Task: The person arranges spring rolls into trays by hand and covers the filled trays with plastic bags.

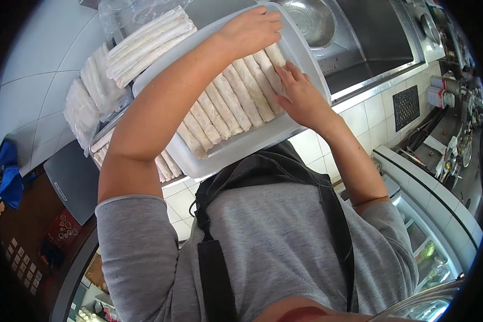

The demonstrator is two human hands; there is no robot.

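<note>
Two hands are over one row of pale rolls (228,102) in one plastic tray (225,154).
The right hand (304,99), fingers spread, touches the end roll (275,55); light fingertips should keep it straight. I count about nine, some partly covered by the left forearm (172,96). Farther, the left hand (250,33) bends near their far ends, its grip hidden; beyond is one sink basin (307,21).

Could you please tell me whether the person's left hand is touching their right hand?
Apart: the head view shows a plain gap between the left hand and the right hand, with part of a pale roll visible in it.
</note>
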